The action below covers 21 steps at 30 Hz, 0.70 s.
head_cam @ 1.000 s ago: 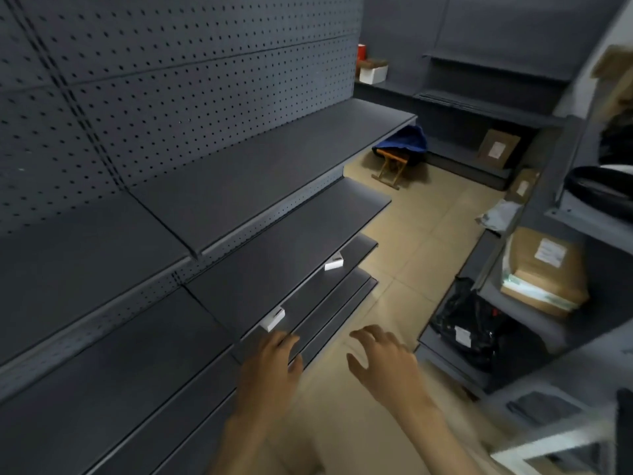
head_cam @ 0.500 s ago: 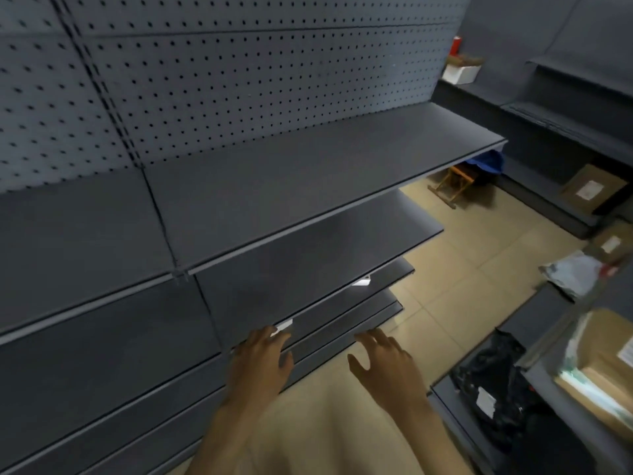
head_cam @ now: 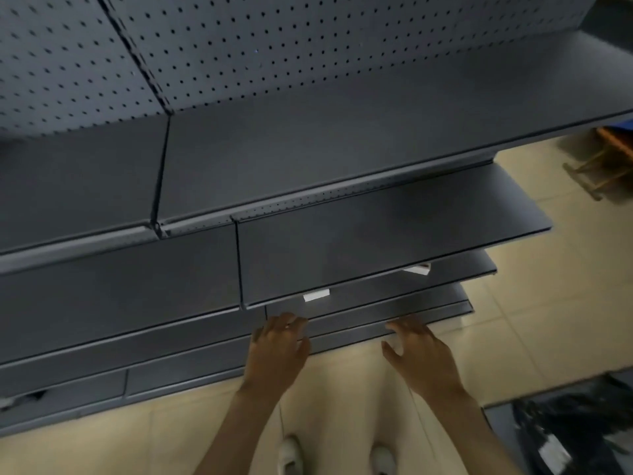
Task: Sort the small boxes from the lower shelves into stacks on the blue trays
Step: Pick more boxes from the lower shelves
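Observation:
Two small white boxes lie on a lower dark shelf [head_cam: 376, 289], each partly hidden under the shelf above: one white box [head_cam: 315, 295] at the left, another white box [head_cam: 418, 269] further right. My left hand [head_cam: 279, 351] hovers just below the left box with relaxed fingers, holding nothing. Level with it, my right hand [head_cam: 423, 354] is spread open over the lowest shelf edge, also empty. No blue tray is in view.
Dark grey shelves step outward below a perforated back panel [head_cam: 274, 46]. A wooden stool [head_cam: 606, 162] stands on the beige floor at the right. A black bag [head_cam: 575, 430] lies at the lower right. My white shoes [head_cam: 291, 455] show at the bottom.
The view has swung left and down toward the shelving. Both hands have stayed out in front, nearing the lower shelf edges; the boxes have not moved.

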Available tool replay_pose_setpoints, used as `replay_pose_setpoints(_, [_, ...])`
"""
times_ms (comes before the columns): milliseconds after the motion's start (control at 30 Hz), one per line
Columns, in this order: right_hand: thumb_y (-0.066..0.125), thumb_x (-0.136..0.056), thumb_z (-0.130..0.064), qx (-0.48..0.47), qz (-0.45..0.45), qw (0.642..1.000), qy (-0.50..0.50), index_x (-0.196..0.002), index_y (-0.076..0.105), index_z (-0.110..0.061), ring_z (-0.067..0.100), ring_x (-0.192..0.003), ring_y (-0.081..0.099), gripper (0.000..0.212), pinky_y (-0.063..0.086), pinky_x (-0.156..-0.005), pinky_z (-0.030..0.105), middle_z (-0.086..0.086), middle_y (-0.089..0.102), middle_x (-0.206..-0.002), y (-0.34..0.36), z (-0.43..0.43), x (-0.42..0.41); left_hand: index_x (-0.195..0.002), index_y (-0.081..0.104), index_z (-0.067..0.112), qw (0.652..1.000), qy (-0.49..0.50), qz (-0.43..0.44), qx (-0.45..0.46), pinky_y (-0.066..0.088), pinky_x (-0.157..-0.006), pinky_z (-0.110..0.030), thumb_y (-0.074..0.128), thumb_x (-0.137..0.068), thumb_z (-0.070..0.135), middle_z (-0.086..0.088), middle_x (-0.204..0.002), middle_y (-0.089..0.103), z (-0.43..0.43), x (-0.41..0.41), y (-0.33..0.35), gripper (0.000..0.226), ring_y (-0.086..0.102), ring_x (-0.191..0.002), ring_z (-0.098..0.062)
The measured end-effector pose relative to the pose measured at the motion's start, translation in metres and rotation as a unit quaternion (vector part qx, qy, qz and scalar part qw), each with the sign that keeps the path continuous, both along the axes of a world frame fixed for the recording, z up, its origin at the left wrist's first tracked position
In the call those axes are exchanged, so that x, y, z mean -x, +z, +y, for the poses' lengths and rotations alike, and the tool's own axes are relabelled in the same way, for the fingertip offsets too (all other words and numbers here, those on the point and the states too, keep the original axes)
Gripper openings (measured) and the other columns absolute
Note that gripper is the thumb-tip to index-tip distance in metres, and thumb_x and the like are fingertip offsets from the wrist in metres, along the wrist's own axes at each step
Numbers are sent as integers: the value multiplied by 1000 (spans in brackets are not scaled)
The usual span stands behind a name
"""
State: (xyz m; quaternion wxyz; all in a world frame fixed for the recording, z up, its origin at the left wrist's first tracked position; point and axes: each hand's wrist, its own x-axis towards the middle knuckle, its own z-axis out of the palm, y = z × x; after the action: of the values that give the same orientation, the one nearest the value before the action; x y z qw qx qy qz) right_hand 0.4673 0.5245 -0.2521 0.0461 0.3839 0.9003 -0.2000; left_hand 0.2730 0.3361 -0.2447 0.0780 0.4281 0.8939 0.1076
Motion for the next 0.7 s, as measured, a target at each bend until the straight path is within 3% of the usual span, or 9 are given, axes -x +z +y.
replay_pose_setpoints(167, [61, -89, -49, 6, -7, 1000, 16, -127, 61, -34, 20, -108, 64, 41, 57, -82, 36, -7, 62, -124, -26, 6, -7, -114, 69, 33, 1000, 28, -12, 9, 58, -80, -42, 59, -84, 34, 11, -115, 67, -1, -16, -23, 31, 66, -104, -19])
replay_pose_setpoints(367, [70, -79, -45, -42, -36, 997, 53, -113, 71, -28, 22, -87, 70, 38, 60, -63, 35, -3, 70, -108, -123, 18, 13, -112, 68, 33, 998, 55, -32, -22, 59, -76, -43, 75, -82, 27, 9, -115, 68, 6, -11, -106, 32, 68, -104, -19])
replay_pose_setpoints(533, [64, -86, -44, -64, -27, 995, 76, -127, 66, -31, 22, -104, 68, 43, 59, -81, 38, -4, 67, -121, -218, 43, 52, -117, 68, 33, 997, 61, -22, -43, 57, -82, -43, 74, -82, 29, 8, -123, 65, 25, 7, -196, 35, 65, -112, -21])
replay_pose_setpoints(633, [72, -84, -38, -84, -1, 994, 74, -127, 66, -27, 28, -106, 68, 45, 58, -83, 43, 1, 66, -124, -278, 58, 83, -133, 59, 35, 997, 72, -7, -33, 49, -101, -42, 59, -93, 35, 8, -143, 52, 39, 25, -252, 40, 52, -130, -20])
replay_pose_setpoints(700, [78, -79, -35, -105, 13, 992, 70, -126, 67, -29, 31, -106, 68, 49, 58, -83, 47, 3, 65, -125, -322, 69, 101, -136, 56, 37, 995, 84, 6, -51, 46, -104, -40, 54, -95, 35, 9, -147, 48, 49, 38, -290, 41, 47, -133, -18])
